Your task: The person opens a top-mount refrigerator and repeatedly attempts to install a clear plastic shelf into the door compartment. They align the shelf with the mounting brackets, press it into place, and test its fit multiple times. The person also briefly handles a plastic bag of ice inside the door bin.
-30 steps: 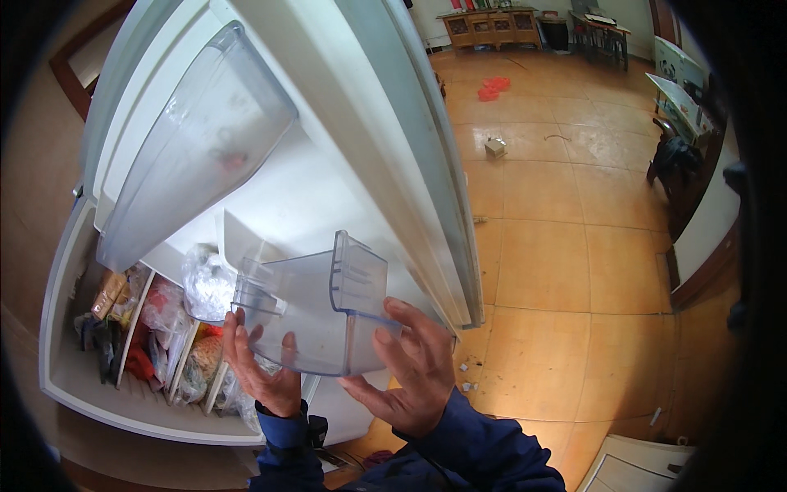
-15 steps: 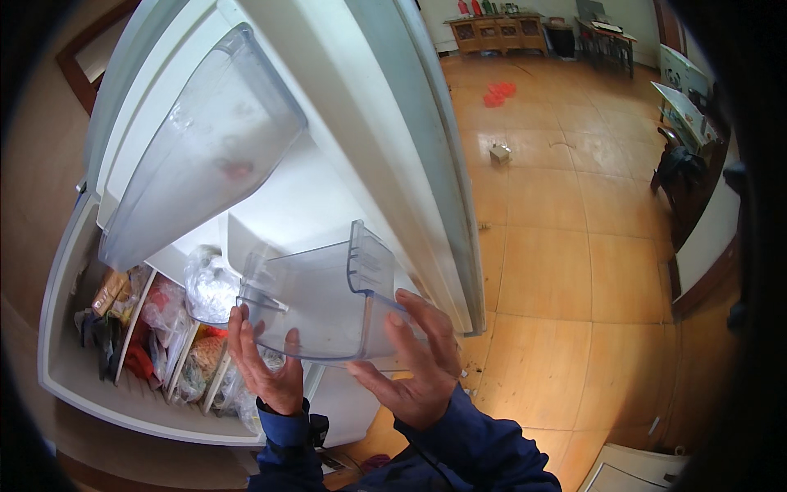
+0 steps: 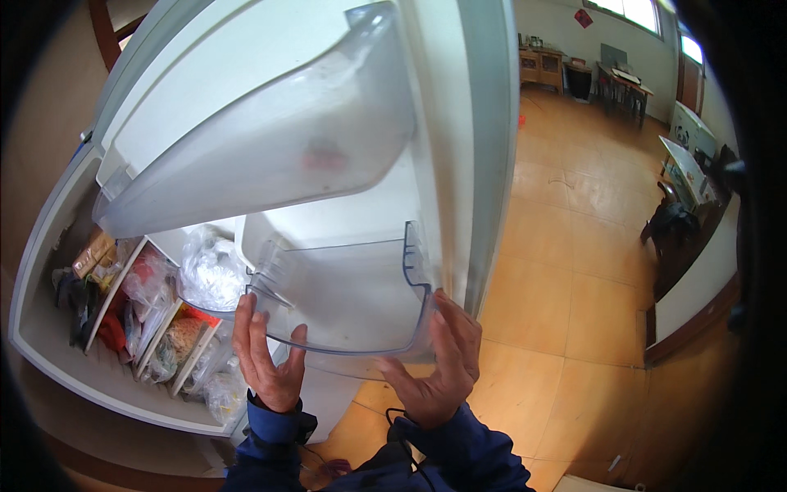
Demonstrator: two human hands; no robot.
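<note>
A clear plastic fridge door bin (image 3: pixel 344 299) is held between my two hands, its interior facing up toward me. My left hand (image 3: pixel 272 361) grips its left end, thumb below the front rim and fingers at the corner. At the right end, my right hand (image 3: pixel 443 365) has its fingers around the outer corner and its thumb under the front edge. Right behind it is the white inner side of the open refrigerator door (image 3: pixel 418 205). Whether the bin touches the door's mounts cannot be seen. A larger frosted bin (image 3: pixel 270 156) is on the door above.
Left of the door, the fridge compartment (image 3: pixel 49 271) has shelves packed with bagged food (image 3: pixel 147 303). A clear plastic bag (image 3: pixel 211 275) sits in the door by my left hand. Tiled floor (image 3: pixel 566 271) stretches right to a wooden cabinet (image 3: pixel 539 67) and a table (image 3: pixel 625 82).
The bin now sits more level and squarely against the door's inner side. My right hand has shifted slightly right with its end. The view has turned, showing more of the upper bin.
</note>
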